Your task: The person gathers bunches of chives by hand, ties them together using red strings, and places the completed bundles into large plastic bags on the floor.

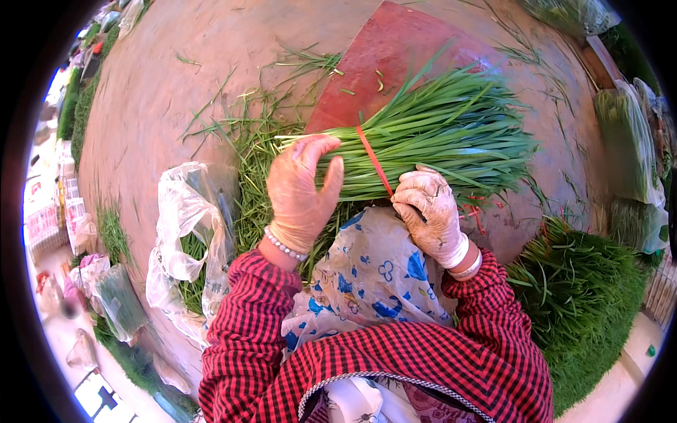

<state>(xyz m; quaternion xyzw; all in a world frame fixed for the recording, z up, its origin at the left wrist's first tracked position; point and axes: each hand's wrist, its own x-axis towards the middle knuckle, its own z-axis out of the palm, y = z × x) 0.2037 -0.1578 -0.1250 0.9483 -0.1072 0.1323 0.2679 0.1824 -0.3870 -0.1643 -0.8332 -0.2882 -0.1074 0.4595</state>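
A big bundle of green garlic chives (451, 134) lies in front of me, pale cut ends to the left and leaf tips fanned out to the right. Across its stalks, nearer the pale ends, runs a red tie (374, 161). My left hand (305, 185), in a thin pale glove with a beaded bracelet at the wrist, is beside the pale ends, thumb and fingers apart and curved. At the near edge of the bundle my gloved right hand (427, 211) is closed on the lower end of the red tie. The glove is stained with dirt.
Under the bundle is a red board (395, 56). Loose trimmings (261, 169) lie to the left, beside a clear plastic bag (185, 233). A patterned plastic sheet (367, 275) covers my lap. More chives (585, 296) are heaped at the right, with wrapped bundles (624, 141) beyond.
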